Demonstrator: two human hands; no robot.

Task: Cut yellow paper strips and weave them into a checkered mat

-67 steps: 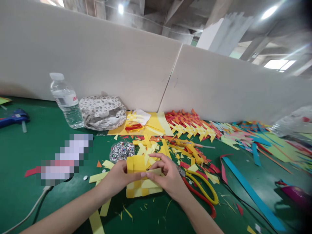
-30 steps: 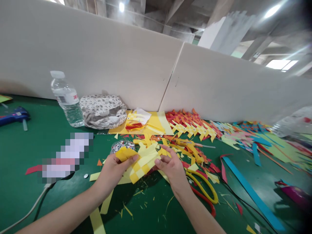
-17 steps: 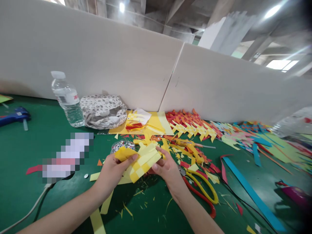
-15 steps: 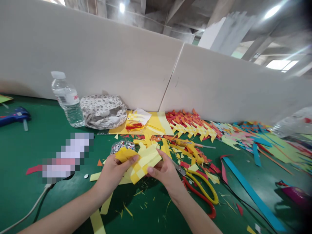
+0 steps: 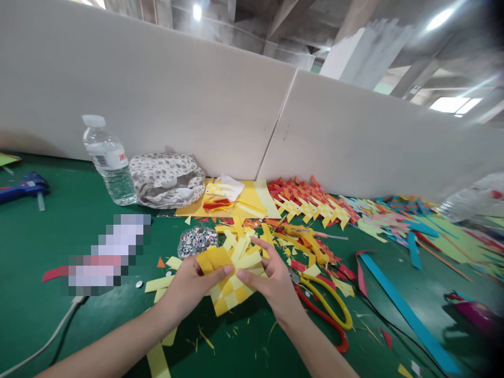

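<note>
A woven paper piece [image 5: 230, 295] of deep-yellow and pale-yellow strips is held up between my two hands, its checkered part facing me and its loose strip ends fanning upward. My left hand [image 5: 197, 281] pinches its left side, thumb on the deep-yellow strips. On the right side, my right hand [image 5: 271, 281] grips the pale strips, thumb in front and fingers behind. Just past my left hand lies a clear container of googly eyes [image 5: 197, 240]. Scissors [image 5: 325, 304] with red and yellow handles rest to the right of my right hand.
A yellow glue gun [image 5: 311, 244] lies amid paper scraps. Finished woven paper fish [image 5: 299, 194] are piled by the partition. At left are a water bottle [image 5: 112, 168], a cloth pouch [image 5: 167, 181], a blue glue gun [image 5: 27, 188] and a blurred-out object [image 5: 106, 257] with a cable.
The woven piece has turned and come slightly lower, showing more of its checkered side. My left thumb has shifted right, close to my right thumb. The googly eyes are less covered.
</note>
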